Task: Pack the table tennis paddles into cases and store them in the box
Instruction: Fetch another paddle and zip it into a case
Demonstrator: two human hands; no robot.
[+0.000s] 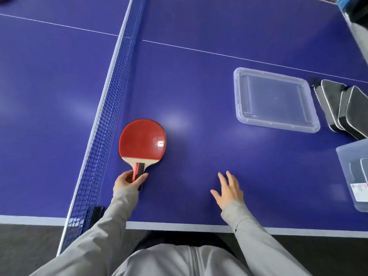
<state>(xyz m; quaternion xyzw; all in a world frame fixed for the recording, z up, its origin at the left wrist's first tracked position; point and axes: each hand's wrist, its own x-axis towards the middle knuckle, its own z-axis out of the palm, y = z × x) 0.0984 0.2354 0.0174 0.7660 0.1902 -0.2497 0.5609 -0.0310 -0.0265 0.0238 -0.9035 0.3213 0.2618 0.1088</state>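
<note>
Red-rubbered wooden paddle [142,143] lies just beside the blue net [111,108], its handle pinched by the left hand [127,181]; lift it level toward the black cases [342,108] far from the net, right hand [229,189] splayed and empty.

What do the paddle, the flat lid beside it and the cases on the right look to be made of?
Paddle: glossy red rubber face, since it shows a glare spot, over pale wood seen at the neck. Lid: clear, slightly frosted plastic, as the blue table shows through it. Cases: probably dark matte fabric with pale piping along the edges.
</note>
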